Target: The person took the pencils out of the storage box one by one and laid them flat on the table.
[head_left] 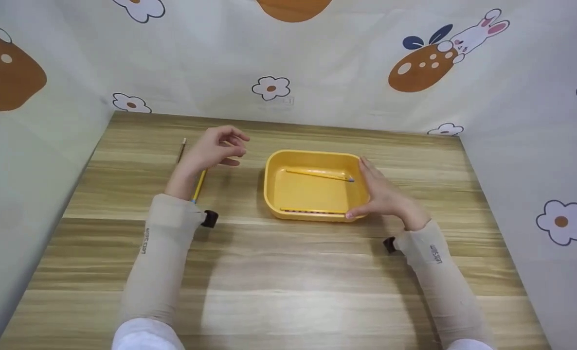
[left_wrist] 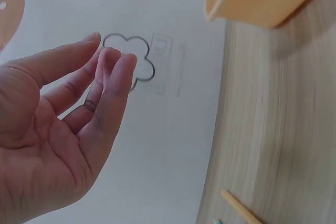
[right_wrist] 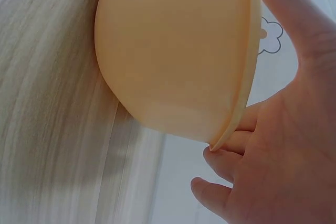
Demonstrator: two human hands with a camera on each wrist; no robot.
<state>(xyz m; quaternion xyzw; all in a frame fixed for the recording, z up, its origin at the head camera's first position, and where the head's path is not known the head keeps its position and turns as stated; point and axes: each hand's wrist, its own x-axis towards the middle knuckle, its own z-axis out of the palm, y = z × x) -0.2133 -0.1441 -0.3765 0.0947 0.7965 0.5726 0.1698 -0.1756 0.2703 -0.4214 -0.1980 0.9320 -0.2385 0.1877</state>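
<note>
A yellow plastic container [head_left: 317, 194] stands on the table, with my right hand [head_left: 386, 194] spanning its right end. In the right wrist view, thumb and fingers grip the container's rim [right_wrist: 252, 40] from opposite sides. Inside lie a yellow pencil [head_left: 317, 175] near the far wall and another pencil [head_left: 313, 211] along the near wall. My left hand [head_left: 215, 148] hovers left of the container, its fingers loosely bent and holding nothing. Beneath the left wrist, a yellow pencil [head_left: 200, 186] and a dark pencil [head_left: 182, 149] with an eraser lie on the table, both partly hidden by the arm.
The wood-grain table [head_left: 288, 291] ends at a patterned curtain [head_left: 196, 63] at the back and sides. Small dark camera mounts [head_left: 210, 218] stick out from both wrists, close over the tabletop.
</note>
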